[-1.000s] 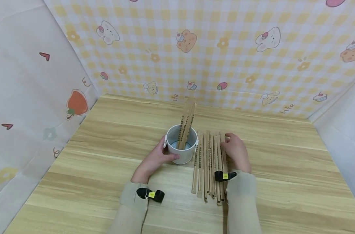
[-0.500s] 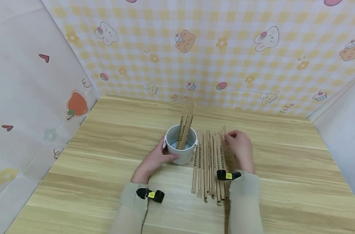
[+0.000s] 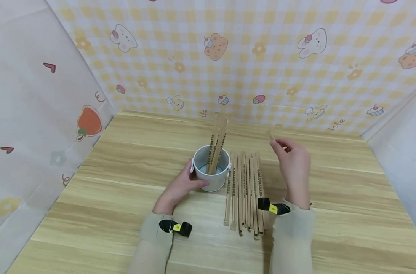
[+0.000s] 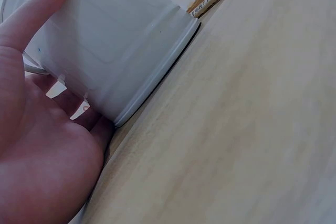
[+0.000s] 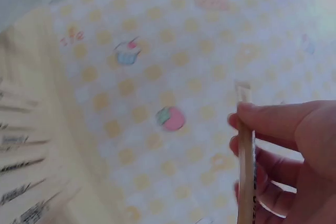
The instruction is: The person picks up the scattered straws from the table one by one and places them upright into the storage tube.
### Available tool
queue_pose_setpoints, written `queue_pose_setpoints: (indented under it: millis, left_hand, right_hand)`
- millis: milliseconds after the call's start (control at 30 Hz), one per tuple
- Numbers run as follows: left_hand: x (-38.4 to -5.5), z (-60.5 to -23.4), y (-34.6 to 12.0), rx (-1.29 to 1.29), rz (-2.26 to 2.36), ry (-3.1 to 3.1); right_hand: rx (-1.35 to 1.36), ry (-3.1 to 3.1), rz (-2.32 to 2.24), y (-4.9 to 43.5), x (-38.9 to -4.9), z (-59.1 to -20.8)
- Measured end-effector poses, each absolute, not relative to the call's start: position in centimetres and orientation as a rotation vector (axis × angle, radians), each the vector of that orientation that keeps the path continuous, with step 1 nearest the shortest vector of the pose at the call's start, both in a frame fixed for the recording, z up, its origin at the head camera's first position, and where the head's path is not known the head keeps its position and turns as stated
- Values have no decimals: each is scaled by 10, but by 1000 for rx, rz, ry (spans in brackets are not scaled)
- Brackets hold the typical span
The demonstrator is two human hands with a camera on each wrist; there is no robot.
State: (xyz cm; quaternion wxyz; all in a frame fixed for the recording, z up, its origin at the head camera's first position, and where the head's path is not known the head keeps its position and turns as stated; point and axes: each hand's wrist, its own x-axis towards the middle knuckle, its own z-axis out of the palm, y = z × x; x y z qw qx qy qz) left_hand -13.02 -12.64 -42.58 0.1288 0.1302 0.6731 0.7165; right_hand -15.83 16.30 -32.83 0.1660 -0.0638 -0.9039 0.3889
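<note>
Backdrop (image 3: 240, 61) behind bucket (image 3: 218, 182); straws (image 3: 240, 194) btwn it & R hand (image 3: 293, 165).

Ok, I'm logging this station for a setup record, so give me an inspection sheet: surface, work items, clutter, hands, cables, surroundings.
Surface: wood-grain table.
Work items: white bucket, upright, with brown wrapped sticks leaning inside; a row of sticks lies to its right, some overlapping.
Clutter: nothing seen.
Hands: left hand grips the bucket's side; right hand pinches a single stick near its upper end, apart from the row; black wrist devices on both arms.
Cables: nothing seen.
Surroundings: yellow-checked cloth behind, pale printed sheet at left.
</note>
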Motion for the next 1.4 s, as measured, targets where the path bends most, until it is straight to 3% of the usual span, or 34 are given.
queue_pose_setpoints:
  millis: [233,800,1400]
  left_hand:
    - [-124,-410,-125,380,2077,1942]
    - [-124,-410,-125,377,2060,1969]
    - [-124,-409,-125,373,2060,1961]
  right_hand:
    - [-122,-2368,1157,152,-144,-304]
    - [39,-1978,1472,118,-102,-252]
    - [248,-1488,1746,98,-81,-234]
